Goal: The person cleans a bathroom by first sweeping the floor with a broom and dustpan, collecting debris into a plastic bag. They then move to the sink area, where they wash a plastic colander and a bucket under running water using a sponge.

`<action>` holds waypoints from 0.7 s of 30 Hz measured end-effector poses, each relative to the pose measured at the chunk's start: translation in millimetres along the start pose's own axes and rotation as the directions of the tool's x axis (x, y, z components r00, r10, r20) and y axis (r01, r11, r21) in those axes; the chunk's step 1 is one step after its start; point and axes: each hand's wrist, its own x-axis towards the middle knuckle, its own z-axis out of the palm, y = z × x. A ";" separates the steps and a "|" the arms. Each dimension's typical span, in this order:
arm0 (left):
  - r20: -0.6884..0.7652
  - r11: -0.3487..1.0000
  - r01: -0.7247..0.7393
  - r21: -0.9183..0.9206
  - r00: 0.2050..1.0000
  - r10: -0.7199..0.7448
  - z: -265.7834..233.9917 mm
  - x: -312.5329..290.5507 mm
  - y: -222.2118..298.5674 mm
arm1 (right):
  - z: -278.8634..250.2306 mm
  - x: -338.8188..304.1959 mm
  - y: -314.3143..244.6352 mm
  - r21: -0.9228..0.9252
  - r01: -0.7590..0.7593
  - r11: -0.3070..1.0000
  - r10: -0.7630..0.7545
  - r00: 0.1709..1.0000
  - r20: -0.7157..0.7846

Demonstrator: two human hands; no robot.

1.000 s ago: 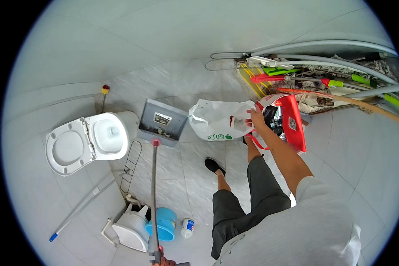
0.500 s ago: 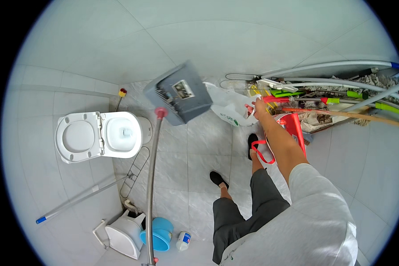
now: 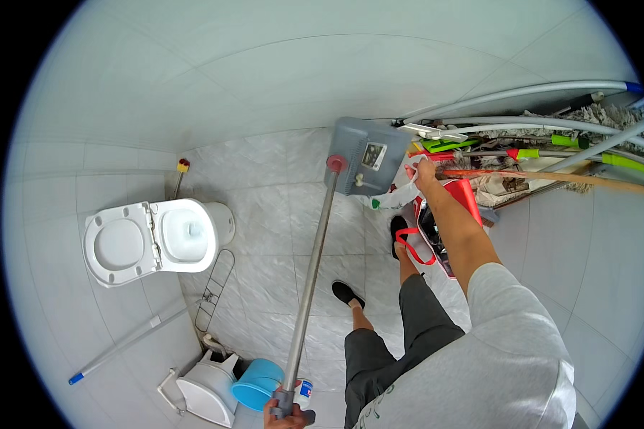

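Note:
My left hand (image 3: 288,417), at the lower edge, is wrapped round the grey grip of a long-handled dustpan. Its metal pole (image 3: 313,275) runs up to a red joint and a grey pan (image 3: 374,159) that carries a picture label. My right hand (image 3: 425,176), its fingers closed, grips the top of a white plastic bag (image 3: 398,197). The pan covers much of that bag, and its mouth is hidden. Below my right forearm stands a red bag (image 3: 466,199) with dark contents and a red strap.
Mops and brooms with grey poles (image 3: 594,127) and green clamps (image 3: 626,162) lie piled at the right. On the left are a toilet (image 3: 186,234) with raised lid, a wire rack (image 3: 215,289) and a pole (image 3: 125,343). A blue bucket (image 3: 256,385) and white bottle (image 3: 304,393) stand lower down.
The dustpan has swung right, from the left of the white plastic bag to in front of it. My left hand has come into view on the handle. My right hand keeps hold of the bag.

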 end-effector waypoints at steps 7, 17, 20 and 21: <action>-0.079 0.887 0.000 0.462 0.996 0.041 81.0 30.2 3.7 | -45.0 27.4 11.7 0.224 -0.073 0.972 0.103 0.987 -0.124; 0.175 -0.016 -0.174 0.985 0.981 0.079 74.9 65.9 -37.3 | -127.5 49.2 14.8 0.458 -0.070 0.886 0.187 0.958 -0.216; 0.226 -0.139 -0.216 0.967 0.972 0.059 70.3 66.5 -42.2 | -132.2 45.3 15.4 0.479 -0.079 0.874 0.215 0.948 -0.235; 0.227 -0.175 -0.217 0.961 0.973 0.040 66.3 62.9 -45.5 | -133.1 43.2 14.8 0.475 -0.077 0.876 0.212 0.948 -0.238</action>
